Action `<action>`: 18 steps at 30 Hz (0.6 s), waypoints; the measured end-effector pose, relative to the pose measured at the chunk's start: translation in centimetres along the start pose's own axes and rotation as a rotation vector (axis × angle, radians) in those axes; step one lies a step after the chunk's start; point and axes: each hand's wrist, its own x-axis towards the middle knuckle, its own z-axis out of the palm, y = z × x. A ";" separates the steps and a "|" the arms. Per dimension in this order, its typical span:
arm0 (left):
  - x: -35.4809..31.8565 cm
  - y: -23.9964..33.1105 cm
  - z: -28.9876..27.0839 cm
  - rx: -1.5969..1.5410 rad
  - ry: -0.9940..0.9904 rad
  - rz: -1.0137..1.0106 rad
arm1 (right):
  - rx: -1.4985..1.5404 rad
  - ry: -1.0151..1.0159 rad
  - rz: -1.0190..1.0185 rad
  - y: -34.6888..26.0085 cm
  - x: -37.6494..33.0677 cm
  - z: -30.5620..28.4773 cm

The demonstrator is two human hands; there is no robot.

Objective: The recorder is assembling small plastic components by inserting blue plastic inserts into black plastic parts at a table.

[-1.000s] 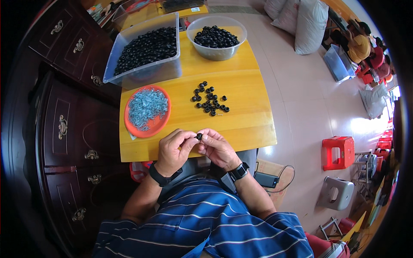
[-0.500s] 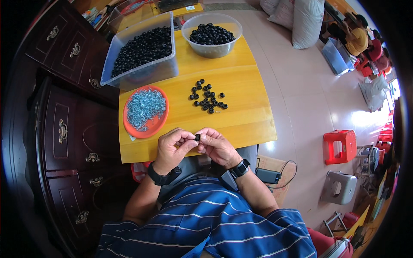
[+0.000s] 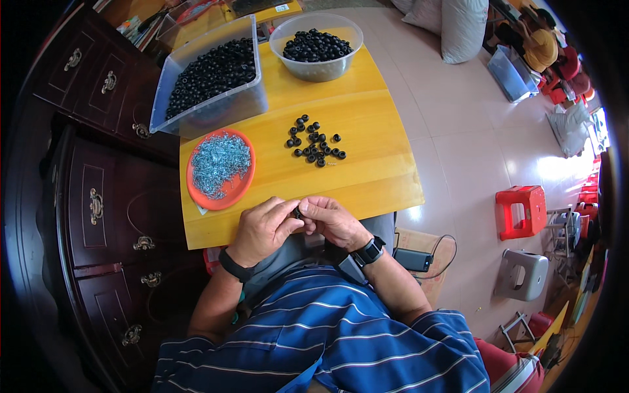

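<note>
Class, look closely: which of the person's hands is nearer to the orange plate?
Left. In the picture, the left hand is just below and right of the orange plate; the right hand is farther right, beyond the left one.

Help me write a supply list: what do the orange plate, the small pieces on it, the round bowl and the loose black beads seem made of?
Orange plate: probably smooth plastic; even colour, soft sheen.
Small pieces: likely shiny metal, glinting silvery; too fine to confirm.
Round bowl: likely plastic, since its see-through wall looks cloudy.
Black beads: glossy highlights; plastic or coated wood, unclear.
</note>
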 end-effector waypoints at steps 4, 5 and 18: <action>0.2 0.2 -0.2 0.042 -0.024 -0.012 | -0.007 0.049 -0.009 0.0 0.0 0.6; 0.2 0.2 -0.1 0.046 -0.014 -0.006 | -0.004 0.050 -0.019 0.0 0.0 0.6; 0.2 0.2 0.1 -0.092 0.113 -0.013 | -0.054 -0.016 -0.028 -0.3 -0.1 0.8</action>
